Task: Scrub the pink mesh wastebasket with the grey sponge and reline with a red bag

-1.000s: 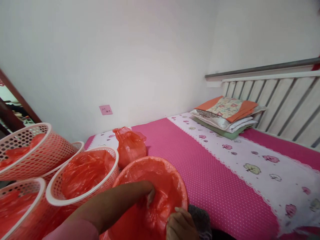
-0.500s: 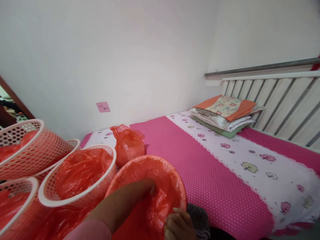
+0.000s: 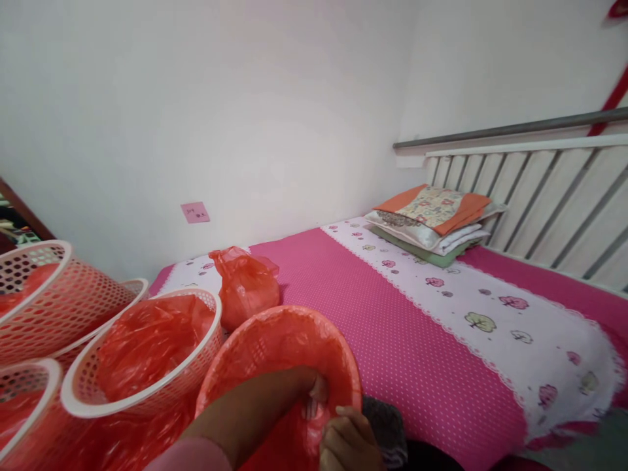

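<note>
A basket (image 3: 275, 313) lined with a red plastic bag (image 3: 269, 350) tilts toward me at the bottom middle. Deep in its opening is my left hand (image 3: 316, 386), against the lining; its fingers are mostly hidden, so I cannot tell if they are open or closed. My right hand (image 3: 348, 438) is closed over the basket's near right rim, thumb on top. Just behind stands a bunched red plastic bag (image 3: 248, 288) on the bed. To the left is a pale pink mesh basket (image 3: 140, 405) with a red bag inside.
More lined mesh baskets (image 3: 93, 294) crowd the left side. The bed has a pink dotted cover (image 3: 314, 261) with a white printed band. Folded bedding (image 3: 436, 216) lies near the slatted bed end (image 3: 540, 203). A pink note (image 3: 195, 212) is on the wall.
My left hand has shifted right inside the basket, toward my right hand, with the wrist bent more. My right hand keeps its hold on the rim. The view has turned slightly right.
</note>
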Tool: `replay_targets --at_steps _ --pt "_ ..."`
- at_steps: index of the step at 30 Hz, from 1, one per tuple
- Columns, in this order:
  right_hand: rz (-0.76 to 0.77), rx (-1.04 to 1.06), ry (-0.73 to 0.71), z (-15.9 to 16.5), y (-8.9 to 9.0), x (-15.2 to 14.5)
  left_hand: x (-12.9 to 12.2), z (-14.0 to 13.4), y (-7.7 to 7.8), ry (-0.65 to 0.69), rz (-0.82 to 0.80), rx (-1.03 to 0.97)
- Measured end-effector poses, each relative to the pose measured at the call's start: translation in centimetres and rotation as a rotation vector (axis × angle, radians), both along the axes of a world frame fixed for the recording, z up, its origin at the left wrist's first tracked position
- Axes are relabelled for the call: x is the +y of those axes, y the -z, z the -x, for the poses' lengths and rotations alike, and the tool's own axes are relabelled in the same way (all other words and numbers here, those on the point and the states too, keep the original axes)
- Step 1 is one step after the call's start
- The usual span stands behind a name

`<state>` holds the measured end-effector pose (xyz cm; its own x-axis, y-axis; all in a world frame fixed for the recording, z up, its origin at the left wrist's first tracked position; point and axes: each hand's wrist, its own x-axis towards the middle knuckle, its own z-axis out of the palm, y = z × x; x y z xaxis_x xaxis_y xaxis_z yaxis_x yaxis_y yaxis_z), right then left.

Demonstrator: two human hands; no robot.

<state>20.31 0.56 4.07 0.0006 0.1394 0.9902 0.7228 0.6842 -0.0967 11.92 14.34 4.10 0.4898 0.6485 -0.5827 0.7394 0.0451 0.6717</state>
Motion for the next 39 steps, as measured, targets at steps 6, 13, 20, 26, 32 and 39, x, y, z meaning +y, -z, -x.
replay_targets --at_steps 6,13,20,26,32,39 --pt "0.018 -0.231 0.005 -1.3 -0.8 0.1 -0.9 0.2 -6.5 0.131 0.019 0.049" --pt "-0.027 -0.175 0.020 -1.2 -0.7 0.7 -6.0 11.6 -20.0 -0.318 -0.763 -0.398" --pt "-0.009 -0.217 0.000 -1.8 -1.3 0.6 -7.9 19.3 -14.2 -0.988 -0.806 -0.470" --pt "0.033 -0.265 -0.010 -2.6 -1.3 0.4 -6.0 17.4 -11.4 -0.831 -0.486 -0.652" --pt "0.166 -0.254 -0.131 -3.5 -3.1 -1.6 -6.0 17.6 -11.1 -0.783 -0.328 -0.793" --pt "0.301 -0.341 -0.201 -5.9 -5.8 -5.5 -8.3 17.8 -11.6 -0.793 -0.353 -0.867"
